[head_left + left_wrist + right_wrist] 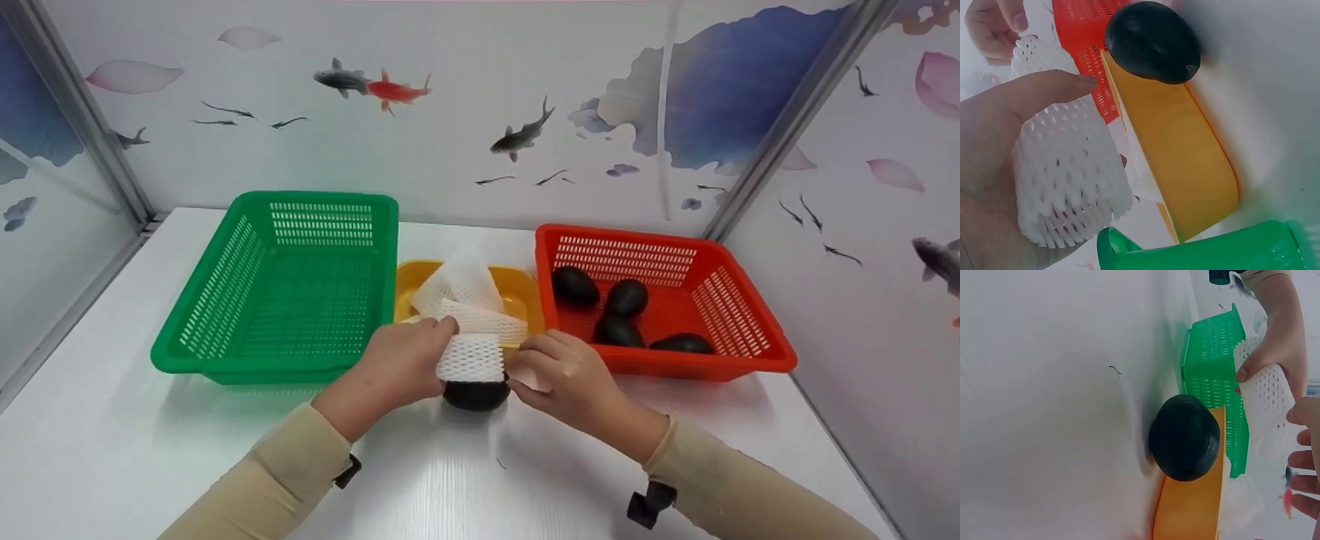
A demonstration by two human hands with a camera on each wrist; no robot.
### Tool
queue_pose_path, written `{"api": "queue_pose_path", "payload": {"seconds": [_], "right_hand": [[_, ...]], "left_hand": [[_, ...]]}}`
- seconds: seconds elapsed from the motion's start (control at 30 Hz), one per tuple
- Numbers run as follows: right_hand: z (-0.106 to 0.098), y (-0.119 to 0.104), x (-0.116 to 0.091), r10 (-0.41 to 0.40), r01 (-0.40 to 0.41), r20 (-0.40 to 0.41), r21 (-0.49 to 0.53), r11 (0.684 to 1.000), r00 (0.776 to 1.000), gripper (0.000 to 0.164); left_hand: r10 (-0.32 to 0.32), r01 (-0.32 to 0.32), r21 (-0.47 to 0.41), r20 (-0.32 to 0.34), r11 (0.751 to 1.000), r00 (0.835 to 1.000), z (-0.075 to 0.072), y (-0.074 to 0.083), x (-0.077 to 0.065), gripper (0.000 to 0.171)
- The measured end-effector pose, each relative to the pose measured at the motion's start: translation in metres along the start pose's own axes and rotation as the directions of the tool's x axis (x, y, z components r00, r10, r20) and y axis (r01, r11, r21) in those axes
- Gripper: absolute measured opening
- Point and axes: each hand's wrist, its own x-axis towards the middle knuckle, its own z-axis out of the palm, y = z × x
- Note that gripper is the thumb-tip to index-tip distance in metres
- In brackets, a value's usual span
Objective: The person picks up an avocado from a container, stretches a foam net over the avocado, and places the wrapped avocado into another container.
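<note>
My left hand [401,360] holds a white foam net sleeve [471,358], its thumb lying across the mesh in the left wrist view. At the sleeve's other end, my right hand [574,379] pinches the rim between thumb and fingertips. Below the sleeve, a dark oval fruit like an avocado [476,397] rests on the white table, touched by neither hand. Both wrist views show this fruit [1185,439] beside the front wall of a yellow tray [1179,146]. More white foam nets [457,285] are heaped in the tray.
A green basket [274,367] with nothing in it stands on the left. The red basket [750,360] on the right holds several similar dark fruits [576,286]. Behind the table rises a printed wall panel [450,150]. A thin dark strand [1115,370] lies on the tabletop.
</note>
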Motion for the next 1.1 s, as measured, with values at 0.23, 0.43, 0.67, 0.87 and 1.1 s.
{"api": "queue_pose_path", "payload": {"seconds": [0.23, 0.43, 0.67, 0.87, 1.1], "right_hand": [[0.011, -0.003, -0.006, 0.087, -0.084, 0.118, -0.033, 0.996, 0.989, 0.03], [0.019, -0.006, -0.008, 0.222, -0.217, 0.298, -0.053, 0.975, 0.928, 0.043], [0.028, -0.006, -0.007, 0.285, -0.279, 0.416, -0.078, 0.957, 0.863, 0.054], [0.036, -0.005, -0.006, 0.288, -0.282, 0.464, -0.083, 0.956, 0.838, 0.059], [0.047, -0.003, -0.005, 0.305, -0.344, 0.512, -0.019, 0.939, 0.803, 0.069]], "left_hand": [[0.027, -0.024, 0.047, -0.068, 0.999, 0.997, 0.002, -0.006, -0.008, 0.049], [0.061, -0.058, 0.036, -0.089, 0.998, 0.994, 0.002, -0.007, -0.016, 0.042], [0.142, -0.129, 0.092, -0.15, 0.987, 0.978, 0.007, -0.008, -0.025, 0.046], [0.154, -0.144, 0.071, -0.162, 0.987, 0.975, 0.011, -0.004, -0.028, 0.04], [0.153, -0.141, 0.079, -0.176, 0.987, 0.972, 0.015, -0.003, -0.03, 0.043]]}}
